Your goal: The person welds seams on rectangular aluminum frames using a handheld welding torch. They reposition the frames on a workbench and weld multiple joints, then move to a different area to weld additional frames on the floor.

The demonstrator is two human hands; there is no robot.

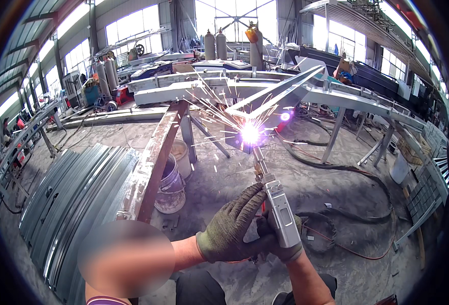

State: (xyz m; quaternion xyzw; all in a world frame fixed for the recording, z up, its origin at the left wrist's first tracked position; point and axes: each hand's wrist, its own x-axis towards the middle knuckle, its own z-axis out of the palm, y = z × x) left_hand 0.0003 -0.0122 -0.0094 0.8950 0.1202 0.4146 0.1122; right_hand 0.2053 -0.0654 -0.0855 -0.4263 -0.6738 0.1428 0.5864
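A silver handheld welding gun (284, 216) points up and away from me, its nozzle at a pale metal frame (298, 91). A white-violet glare (250, 133) burns at its tip, with sparks flying mostly up and left; the exact contact spot is lost in the glare. My right hand (291, 250), in a dark glove, is closed round the gun's grip, largely hidden behind the body. My left hand (229, 226), in a green-grey glove, lies against the gun's left side, fingers together and reaching along it toward the neck.
A rusty beam (156, 165) stretches away at left, beside stacked metal profiles (72, 183) and two buckets (169, 190). Black hoses (356, 170) loop over the floor at right. Gas cylinders (210, 44) stand at the back. A long pale beam (168, 93) crosses ahead.
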